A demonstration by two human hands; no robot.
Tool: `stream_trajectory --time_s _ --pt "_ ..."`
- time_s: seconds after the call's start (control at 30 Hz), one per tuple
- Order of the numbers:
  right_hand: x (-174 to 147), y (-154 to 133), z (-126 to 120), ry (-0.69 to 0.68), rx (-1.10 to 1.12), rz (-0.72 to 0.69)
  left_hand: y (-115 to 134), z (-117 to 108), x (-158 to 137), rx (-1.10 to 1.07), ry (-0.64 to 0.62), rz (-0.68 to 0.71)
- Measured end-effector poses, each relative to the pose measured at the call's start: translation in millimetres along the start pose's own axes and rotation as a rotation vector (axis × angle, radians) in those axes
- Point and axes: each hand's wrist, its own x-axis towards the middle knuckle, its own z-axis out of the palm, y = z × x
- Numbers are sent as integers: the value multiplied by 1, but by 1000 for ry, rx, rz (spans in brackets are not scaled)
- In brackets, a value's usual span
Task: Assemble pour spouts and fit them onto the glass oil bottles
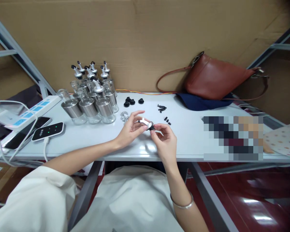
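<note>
Between both hands, above the front part of the table, is a silver pour spout point(147, 123) with a black stopper base. My left hand point(130, 129) grips its silver body between thumb and fingers. My right hand point(165, 138) pinches the black base at the right end. Just behind my left hand lie silver spout parts point(124, 116), partly hidden by the fingers. Farther back sit several black stoppers point(132, 101). To the right are thin black lever pieces point(161, 108) and small black caps point(167, 120).
Glass and steel bottles point(88, 108), several topped with spouts, stand at the back left. A power strip point(35, 111), a phone point(26, 132) and a cabled device point(48, 131) lie left. A brown bag point(215, 77) rests on dark blue cloth point(198, 103) at the back right.
</note>
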Motion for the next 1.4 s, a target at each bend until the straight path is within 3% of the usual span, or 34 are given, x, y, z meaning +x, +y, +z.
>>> stream_trajectory --time_s 0.27,0.57,0.9,1.07,1.4 --pt "0 0 -2 -21 -9 -51 -7 -7 9 -27 79 -197" --pt "1 0 -1 -56 -53 -3 -7 -9 9 -12 -12 -278" --pt "-4 -1 -6 -172 -149 16 -1 -7 9 17 1 -250" --pt "-4 -2 -6 -182 -69 24 1 -6 6 60 -14 -221" --pt "3 -2 -7 -256 123 177 0 -5 3 60 -49 -174"
